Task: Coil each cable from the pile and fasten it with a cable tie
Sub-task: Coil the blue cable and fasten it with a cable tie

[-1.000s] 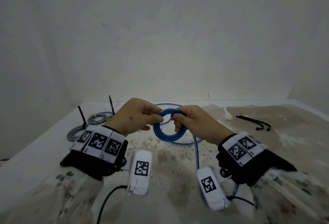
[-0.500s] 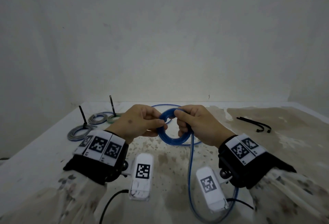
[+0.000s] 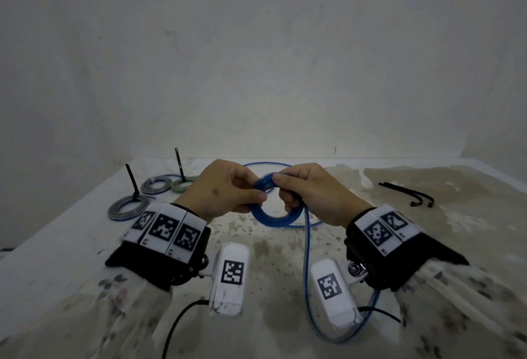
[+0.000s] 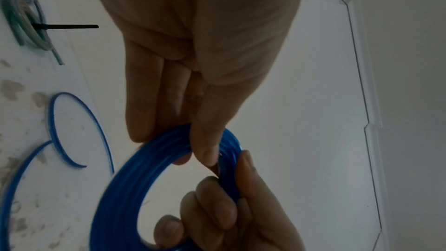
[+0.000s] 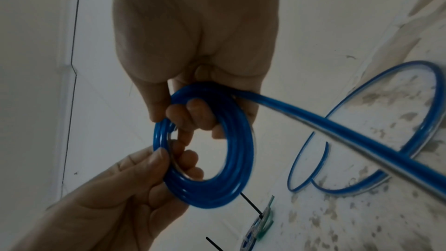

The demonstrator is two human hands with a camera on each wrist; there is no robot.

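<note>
Both hands hold the glossy blue plastic cable coil [image 3: 274, 217] up off the stained white tabletop [image 3: 285, 250], about midway between its left and right edges: the left hand [image 3: 225, 190] pinches the coil's left side between thumb and fingertips, while the right hand [image 3: 310, 193] has fingers hooked through the ring and its thumb on the upper rim. The uncoiled blue tail [image 3: 307, 259] leaves the coil on the right-hand side and drops toward the near edge before looping round. So I'd judge the right hand is the nearer one to feed the next turn, with the left simply holding the ring steady.
</note>
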